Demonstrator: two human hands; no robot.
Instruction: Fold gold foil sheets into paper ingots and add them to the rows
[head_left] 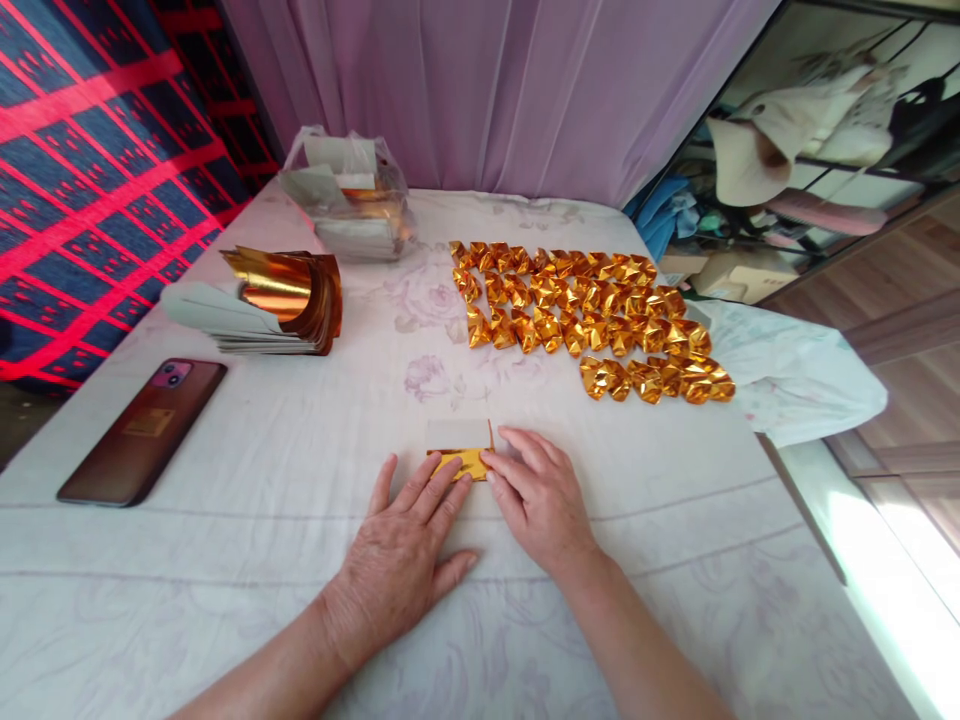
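A small sheet of gold foil paper [457, 434] lies on the table in front of me, its pale back showing at the far side and a gold strip folded over at the near side. My left hand [409, 540] lies flat with fingers stretched out, the fingertips pressing on the gold strip. At the paper's right end, the thumb and index finger of my right hand [541, 495] close on the folded edge, while the other fingers curve above the cloth. Beyond, on the right, folded gold foil pieces [592, 300] stand in several rows.
A curled stack of foil sheets [281, 305] stands at the left, with a phone [146, 430] nearer me. Behind is a clear plastic bag [352, 200] of more sheets. Floral cloth [300, 540] covers the table. A white plastic bag [802, 365] hangs over the right edge.
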